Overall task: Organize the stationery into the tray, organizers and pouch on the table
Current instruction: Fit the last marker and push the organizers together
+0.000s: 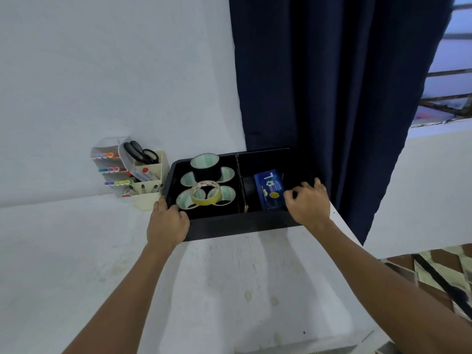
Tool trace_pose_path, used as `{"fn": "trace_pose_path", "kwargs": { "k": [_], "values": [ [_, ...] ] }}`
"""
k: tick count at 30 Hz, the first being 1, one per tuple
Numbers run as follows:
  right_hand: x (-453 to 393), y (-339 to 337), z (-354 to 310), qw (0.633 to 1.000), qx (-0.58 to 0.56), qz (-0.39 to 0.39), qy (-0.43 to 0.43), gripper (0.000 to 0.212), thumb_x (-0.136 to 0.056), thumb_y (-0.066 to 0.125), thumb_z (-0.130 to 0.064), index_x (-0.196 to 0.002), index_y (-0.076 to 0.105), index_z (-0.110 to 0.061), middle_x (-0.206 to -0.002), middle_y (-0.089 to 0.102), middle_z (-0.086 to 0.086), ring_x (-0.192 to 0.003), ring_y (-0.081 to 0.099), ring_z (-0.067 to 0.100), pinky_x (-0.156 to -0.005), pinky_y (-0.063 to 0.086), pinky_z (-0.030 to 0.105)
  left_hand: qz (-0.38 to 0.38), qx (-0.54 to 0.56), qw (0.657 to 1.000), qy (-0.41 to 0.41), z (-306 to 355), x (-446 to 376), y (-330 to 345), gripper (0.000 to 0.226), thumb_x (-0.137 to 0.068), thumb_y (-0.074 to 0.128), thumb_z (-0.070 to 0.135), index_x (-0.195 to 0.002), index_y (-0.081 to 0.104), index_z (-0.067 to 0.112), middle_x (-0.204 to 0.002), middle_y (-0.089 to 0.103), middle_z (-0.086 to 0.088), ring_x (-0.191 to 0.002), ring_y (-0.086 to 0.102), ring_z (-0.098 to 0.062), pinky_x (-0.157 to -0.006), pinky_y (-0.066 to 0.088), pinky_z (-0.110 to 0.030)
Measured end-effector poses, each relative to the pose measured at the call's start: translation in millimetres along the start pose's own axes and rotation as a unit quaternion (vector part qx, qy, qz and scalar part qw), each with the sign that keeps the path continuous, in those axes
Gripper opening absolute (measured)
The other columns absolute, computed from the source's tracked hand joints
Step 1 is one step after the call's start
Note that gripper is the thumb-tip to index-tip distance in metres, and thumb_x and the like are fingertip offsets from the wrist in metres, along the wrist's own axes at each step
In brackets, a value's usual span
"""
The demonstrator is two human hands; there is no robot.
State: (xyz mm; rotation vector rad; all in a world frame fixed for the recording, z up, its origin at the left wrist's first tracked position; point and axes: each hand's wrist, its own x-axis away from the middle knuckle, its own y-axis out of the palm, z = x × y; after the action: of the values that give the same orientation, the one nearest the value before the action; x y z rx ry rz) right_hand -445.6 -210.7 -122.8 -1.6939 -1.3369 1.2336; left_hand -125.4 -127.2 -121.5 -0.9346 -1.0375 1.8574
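A black two-compartment tray (237,227) sits on the white table by the wall. Its left compartment holds several tape rolls: black ones (206,167) and a yellowish roll (205,192) on top. The right compartment holds a blue pouch (270,191) printed with a basketball. My left hand (166,224) grips the tray's front left corner, thumb over the rim. At the tray's right edge my right hand (307,203) has its fingers curled over the rim, touching the pouch's right end.
A cream organizer (150,183) with black scissors (140,152) and markers stands left of the tray, beside a clear rack of coloured pens (109,169). A dark blue curtain (332,85) hangs behind the tray. The table's right edge (357,254) drops to a patterned floor.
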Motion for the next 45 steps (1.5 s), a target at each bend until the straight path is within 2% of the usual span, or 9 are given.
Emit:
{"fn": "trace_pose_path", "kwargs": {
  "k": [4, 8, 18, 25, 30, 35, 39, 43, 45],
  "values": [
    [-10, 10, -2, 0.998, 0.014, -0.054, 0.001, 0.072, -0.081, 0.005, -0.046, -0.088, 0.069, -0.013, -0.107, 0.069, 0.01, -0.125, 0.042, 0.041, -0.109, 0.026, 0.046, 0.007, -0.01, 1.0, 0.015, -7, -7, 2, 0.03, -0.091, 0.044, 0.012, -0.102, 0.065, -0.006, -0.134, 0.042, -0.033, -0.127, 0.036, -0.044, -0.107, 0.034, -0.051],
    [-11, 8, -9, 1.0, 0.018, -0.016, -0.005, 0.056, -0.086, 0.029, -0.046, -0.089, 0.073, -0.012, -0.109, 0.068, 0.011, -0.131, 0.039, 0.039, -0.108, 0.031, 0.044, 0.014, -0.017, 1.0, 0.022, -11, -13, 2, 0.032, -0.091, 0.042, 0.014, -0.109, 0.064, -0.003, -0.134, 0.044, -0.031, -0.126, 0.038, -0.042, -0.106, 0.036, -0.051],
    [-18, 12, -18, 0.999, 0.019, -0.004, -0.034, 0.06, -0.083, 0.026, -0.048, -0.092, 0.072, -0.01, -0.113, 0.066, 0.012, -0.132, 0.037, 0.038, -0.109, 0.029, 0.043, 0.013, -0.02, 0.999, 0.024, -19, -24, 1, 0.033, -0.091, 0.041, 0.014, -0.106, 0.065, -0.004, -0.13, 0.046, -0.03, -0.121, 0.041, -0.041, -0.104, 0.037, -0.05],
    [-22, 15, -17, 0.999, 0.016, -0.011, -0.035, 0.052, -0.089, 0.034, -0.046, -0.095, 0.071, -0.01, -0.116, 0.065, 0.012, -0.134, 0.036, 0.037, -0.111, 0.028, 0.045, 0.013, -0.021, 1.0, 0.017, -19, -30, 3, 0.033, -0.092, 0.041, 0.016, -0.107, 0.064, -0.002, -0.14, 0.04, -0.027, -0.129, 0.036, -0.039, -0.11, 0.032, -0.048],
    [-24, 13, -22, 0.999, 0.008, -0.015, -0.031, 0.057, -0.084, 0.028, -0.047, -0.089, 0.07, -0.009, -0.113, 0.066, 0.012, -0.133, 0.036, 0.037, -0.11, 0.029, 0.044, 0.007, -0.021, 1.0, 0.015, -20, -35, 4, 0.033, -0.093, 0.04, 0.016, -0.107, 0.065, -0.001, -0.142, 0.038, -0.028, -0.131, 0.034, -0.04, -0.111, 0.03, -0.048],
    [-25, 13, -24, 1.0, 0.005, -0.01, -0.028, 0.053, -0.087, 0.031, -0.043, -0.083, 0.07, -0.008, -0.109, 0.067, 0.013, -0.132, 0.038, 0.038, -0.11, 0.029, 0.045, 0.01, -0.025, 0.999, 0.021, -20, -38, 4, 0.031, -0.091, 0.043, 0.014, -0.1, 0.066, -0.004, -0.133, 0.044, -0.032, -0.124, 0.04, -0.043, -0.107, 0.035, -0.049],
    [-25, 10, -26, 0.999, 0.01, -0.005, -0.038, 0.07, -0.079, 0.013, -0.047, -0.083, 0.07, -0.007, -0.105, 0.068, 0.014, -0.129, 0.041, 0.039, -0.107, 0.032, 0.045, 0.011, -0.024, 1.0, 0.006, -20, -37, 5, 0.032, -0.089, 0.043, 0.014, -0.094, 0.066, -0.007, -0.13, 0.046, -0.035, -0.119, 0.043, -0.046, -0.105, 0.037, -0.049],
    [-26, 8, -28, 0.999, 0.018, -0.011, -0.033, 0.046, -0.092, 0.035, -0.037, -0.094, 0.07, -0.007, -0.119, 0.063, 0.015, -0.132, 0.038, 0.038, -0.111, 0.028, 0.046, 0.011, -0.025, 1.0, 0.012, -18, -34, 2, 0.051, -0.082, 0.028, 0.026, -0.092, 0.066, -0.007, -0.122, 0.052, -0.035, -0.117, 0.043, -0.046, -0.102, 0.038, -0.051],
    [-26, 9, -29, 0.999, 0.024, -0.005, -0.037, 0.049, -0.092, 0.031, -0.038, -0.097, 0.07, -0.008, -0.121, 0.061, 0.015, -0.13, 0.04, 0.039, -0.109, 0.03, 0.047, -0.003, -0.014, 1.0, 0.0, -14, -30, -4, 0.04, -0.089, 0.036, 0.023, -0.102, 0.065, -0.001, -0.126, 0.05, -0.027, -0.12, 0.042, -0.041, -0.101, 0.039, -0.048]
  ]
}}
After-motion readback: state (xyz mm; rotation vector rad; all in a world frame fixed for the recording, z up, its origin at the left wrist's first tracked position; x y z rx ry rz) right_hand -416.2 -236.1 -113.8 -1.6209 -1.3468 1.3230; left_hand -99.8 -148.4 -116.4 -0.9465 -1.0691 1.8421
